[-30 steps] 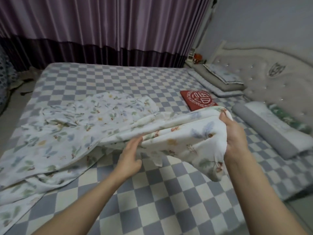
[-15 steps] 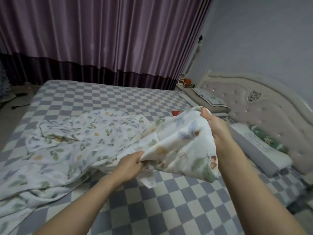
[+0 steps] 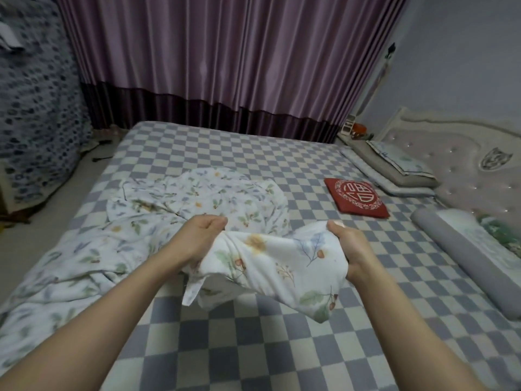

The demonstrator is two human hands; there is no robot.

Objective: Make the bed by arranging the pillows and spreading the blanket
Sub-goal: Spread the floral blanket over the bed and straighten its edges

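A white floral blanket [image 3: 197,204] lies crumpled across the left half of the checkered bed [image 3: 253,153]. My left hand [image 3: 201,235] and my right hand [image 3: 348,246] each grip one end of its near edge, holding a stretch of cloth lifted between them. A grey pillow [image 3: 462,261] lies along the right side by the headboard. Two stacked pillows [image 3: 394,170] sit at the far right corner. A red square cushion [image 3: 356,197] lies flat on the bed between them.
Purple curtains [image 3: 225,66] hang behind the bed. A padded headboard [image 3: 465,153] stands at the right. A patterned cloth-covered bulk [image 3: 33,108] stands at the left beside the floor strip. Small items [image 3: 355,128] sit on a stand by the far corner.
My left hand has closed on the blanket edge and risen. My right hand has come down and nearer to the left one. The camera now looks more squarely at the curtains.
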